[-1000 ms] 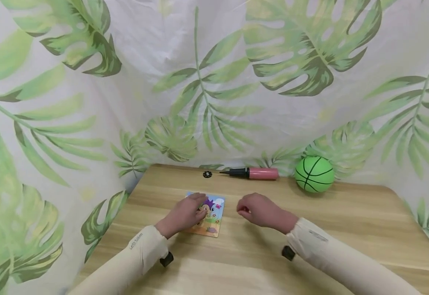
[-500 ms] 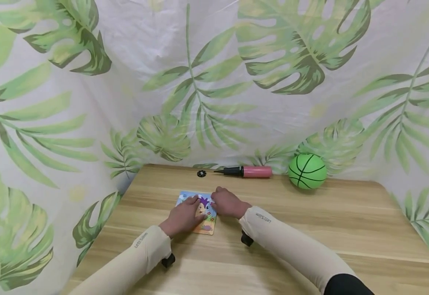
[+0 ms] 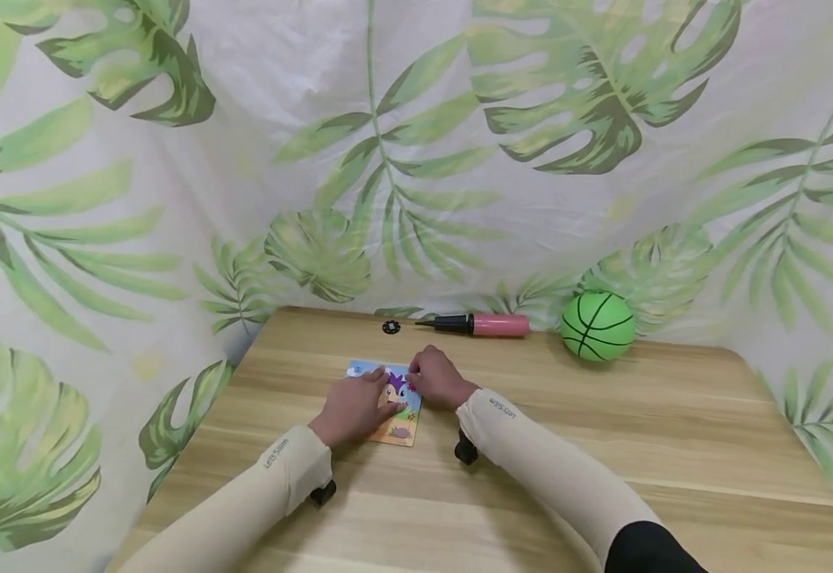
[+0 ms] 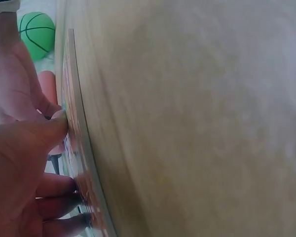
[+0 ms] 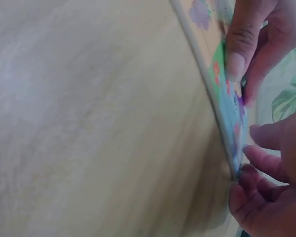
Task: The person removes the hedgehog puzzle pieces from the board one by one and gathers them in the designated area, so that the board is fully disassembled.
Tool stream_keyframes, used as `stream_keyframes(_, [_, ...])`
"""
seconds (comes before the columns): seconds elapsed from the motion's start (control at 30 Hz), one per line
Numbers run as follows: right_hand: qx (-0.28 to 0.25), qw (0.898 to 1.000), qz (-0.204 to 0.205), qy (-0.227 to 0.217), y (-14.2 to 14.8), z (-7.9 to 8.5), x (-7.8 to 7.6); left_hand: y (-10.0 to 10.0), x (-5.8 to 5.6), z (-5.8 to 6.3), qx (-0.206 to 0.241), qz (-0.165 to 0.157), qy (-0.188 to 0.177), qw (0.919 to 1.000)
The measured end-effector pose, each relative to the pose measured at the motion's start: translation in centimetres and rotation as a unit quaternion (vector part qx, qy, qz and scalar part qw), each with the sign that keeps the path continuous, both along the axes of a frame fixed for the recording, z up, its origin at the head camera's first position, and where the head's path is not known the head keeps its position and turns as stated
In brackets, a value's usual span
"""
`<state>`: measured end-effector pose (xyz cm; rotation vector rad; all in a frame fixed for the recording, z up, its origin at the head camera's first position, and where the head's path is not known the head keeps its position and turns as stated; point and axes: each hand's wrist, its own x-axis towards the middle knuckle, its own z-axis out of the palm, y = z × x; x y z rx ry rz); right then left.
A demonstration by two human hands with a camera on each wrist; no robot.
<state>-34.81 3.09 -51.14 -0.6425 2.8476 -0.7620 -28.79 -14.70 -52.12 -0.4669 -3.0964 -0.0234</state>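
Note:
A flat cartoon picture board, with a purple-haired character, lies on the table. Its thin edge shows in both wrist views. My left hand rests on the board's left part, with the thumb and fingertips spread on the picture. The hand covers much of that side. At the upper right corner, my right hand touches the board with loosely bent fingers. Some of its fingertips are at the edge, and the thumb is above the picture. Whether it pinches a loose piece is hidden.
Along the table's back edge lie a small black disc and a pink and black hand pump. A green ball with black lines stands to their right. Leaf-printed cloth hangs behind.
My right hand has moved left from beside the board to its upper right corner. My left hand stays on the picture, its fingers slightly shifted. The head view has shifted a little.

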Motion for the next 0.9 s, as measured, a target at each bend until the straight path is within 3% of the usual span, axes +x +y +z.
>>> stream_keyframes(0.2, [-0.009,1.0,-0.017,-0.004,0.0,-0.4,-0.1,0.1,-0.1,0.1,-0.005,0.003,-0.01,0.9999])
stream_keyframes(0.37, [0.001,0.999,-0.032,-0.006,-0.3,-0.2,0.1,-0.1,-0.4,0.1,-0.004,-0.001,0.004,1.0])
stream_keyframes(0.67, [-0.087,0.996,-0.011,-0.027,-0.7,1.2,0.7,-0.2,-0.6,0.3,-0.001,0.008,0.002,1.0])
stream_keyframes(0.9, [-0.147,0.984,-0.081,-0.055,0.9,1.1,0.3,0.3,-0.4,0.7,-0.004,0.003,-0.01,0.9999])
